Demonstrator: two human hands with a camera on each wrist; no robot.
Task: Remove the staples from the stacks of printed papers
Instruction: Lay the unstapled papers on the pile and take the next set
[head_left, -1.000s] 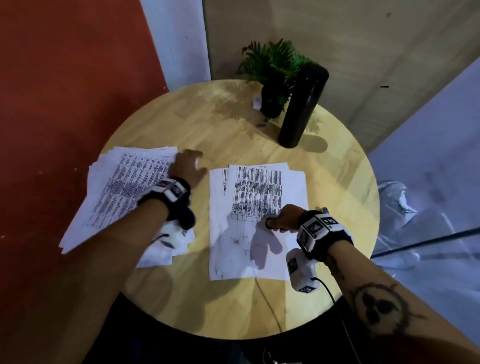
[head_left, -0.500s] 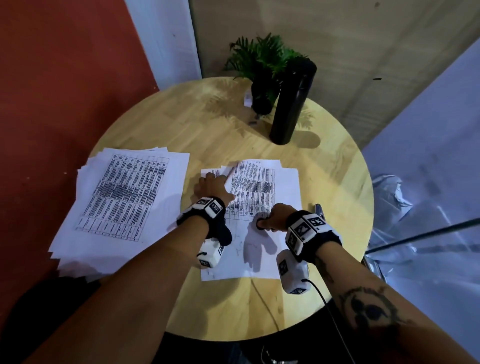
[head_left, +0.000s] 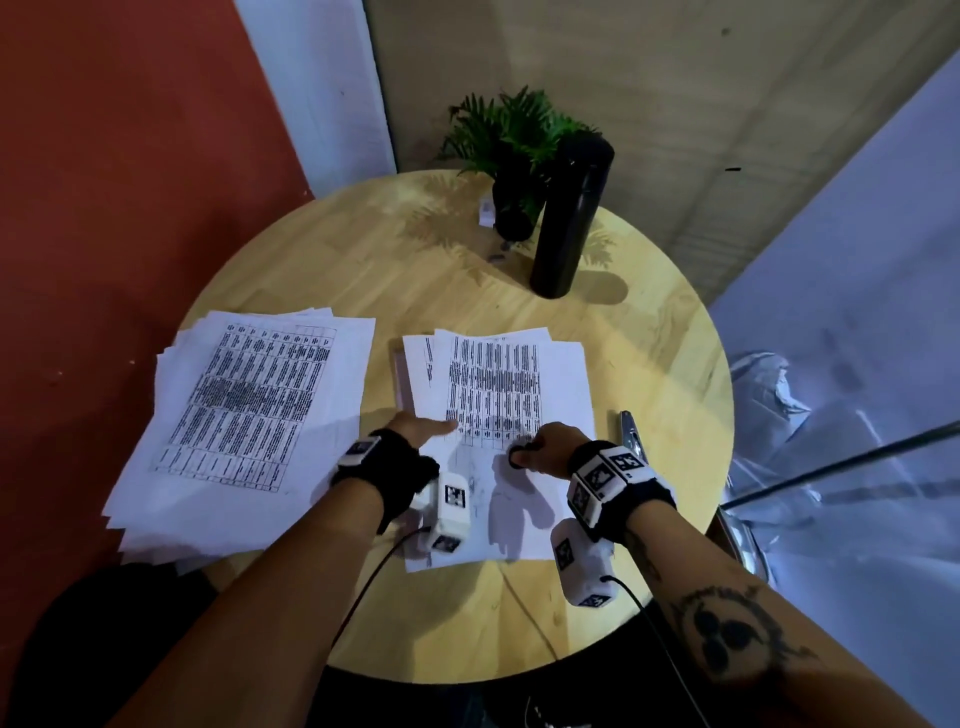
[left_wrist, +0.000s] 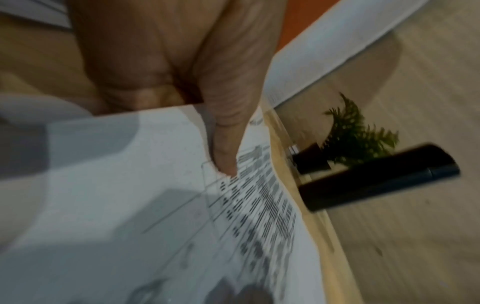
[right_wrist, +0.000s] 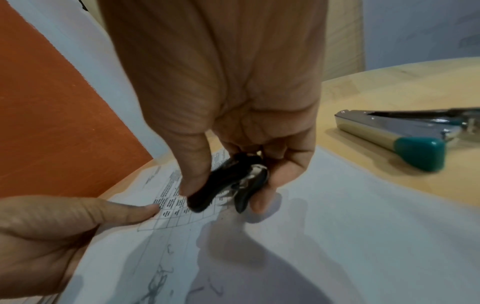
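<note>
Flask (head_left: 569, 218) and plant (head_left: 511, 140) at far rim.

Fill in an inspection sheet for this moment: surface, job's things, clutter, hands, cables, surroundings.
Surface: round light wooden table.
Job's things: centre stack of printed white papers; larger fanned pile of printed papers on the left; black claw staple remover.
Clutter: black cylindrical flask; potted green fern; metal stapler with teal tip lying right of the centre stack.
Hands: left hand presses a straight finger on the centre stack; right hand pinches the staple remover.
Cables: black cable running from each wrist camera.
Surroundings: red wall; wood panelling.
</note>
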